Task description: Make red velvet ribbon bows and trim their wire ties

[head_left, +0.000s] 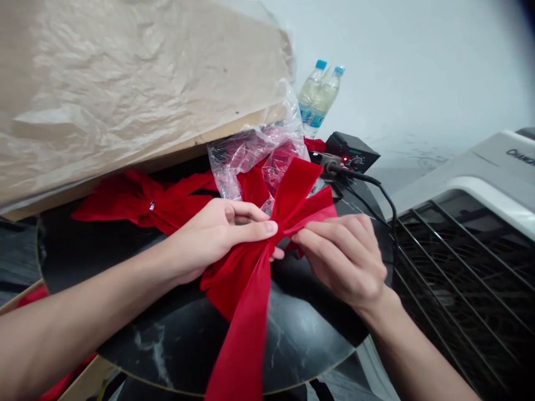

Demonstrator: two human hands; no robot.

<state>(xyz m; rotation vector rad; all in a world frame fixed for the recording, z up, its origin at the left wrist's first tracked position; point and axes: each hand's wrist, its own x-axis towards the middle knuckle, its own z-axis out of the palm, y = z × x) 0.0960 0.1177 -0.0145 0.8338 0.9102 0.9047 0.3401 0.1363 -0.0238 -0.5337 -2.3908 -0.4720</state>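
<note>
A red velvet bow is held up over the black round table, with one long tail hanging down toward me. My left hand pinches its middle, thumb on top and a fingertip showing underneath. On the other side of the knot, my right hand has its fingers pressed together on the ribbon's edge. Another red bow with a small shiny stone at its centre lies on the table, behind my left wrist. Just behind the held bow sits a clear plastic bag with red fabric in it.
A large cardboard box covered in plastic film stands at the back left. Two plastic bottles and a black control box with a red light and cable are behind. A white and black fan unit stands right.
</note>
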